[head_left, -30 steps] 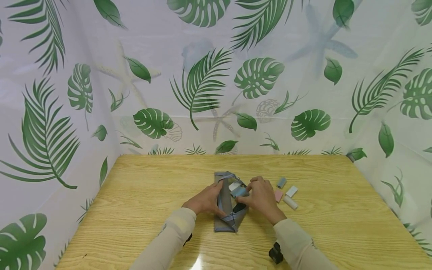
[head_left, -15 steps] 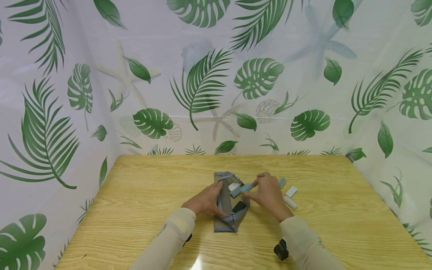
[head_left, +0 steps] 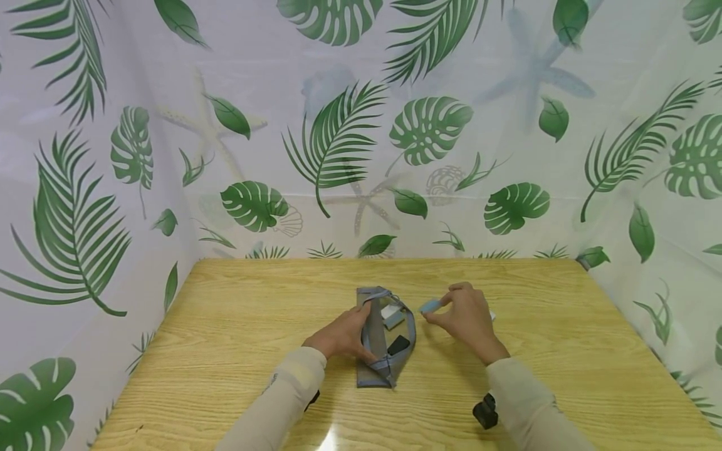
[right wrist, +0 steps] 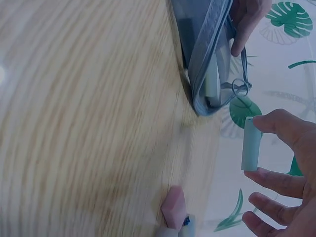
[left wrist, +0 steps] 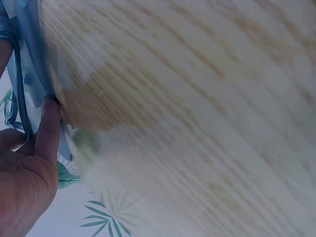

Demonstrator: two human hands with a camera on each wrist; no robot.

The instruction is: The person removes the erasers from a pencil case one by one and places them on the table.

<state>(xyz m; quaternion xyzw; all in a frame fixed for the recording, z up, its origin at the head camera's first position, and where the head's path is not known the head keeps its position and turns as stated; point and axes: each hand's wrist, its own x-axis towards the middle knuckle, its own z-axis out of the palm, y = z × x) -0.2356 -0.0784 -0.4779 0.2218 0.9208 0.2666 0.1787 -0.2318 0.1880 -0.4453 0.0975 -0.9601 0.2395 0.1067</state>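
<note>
My left hand (head_left: 341,335) grips the grey-blue mesh zip pouch (head_left: 376,338) from its left side, thumb at the near end and fingers toward the far end. The pouch's mouth gapes toward the right. Inside lie a white and blue eraser (head_left: 394,319) and a small black block (head_left: 399,345). Just right of the pouch, my right hand (head_left: 468,316) pinches a light-blue eraser (head_left: 430,305) by its ends between thumb and a finger. The right wrist view shows this eraser (right wrist: 251,144) apart from the pouch, the other fingers spread.
A pink bevelled eraser (right wrist: 174,207) and other small pieces lie on the wooden table (head_left: 254,313) to the right, mostly hidden behind my right hand in the head view. A leaf-printed sheet (head_left: 350,125) walls off the table's back and sides.
My right hand has drawn the light-blue eraser out of the pouch and moved right with it, now covering most of the loose pieces. The left hand stays on the pouch.
</note>
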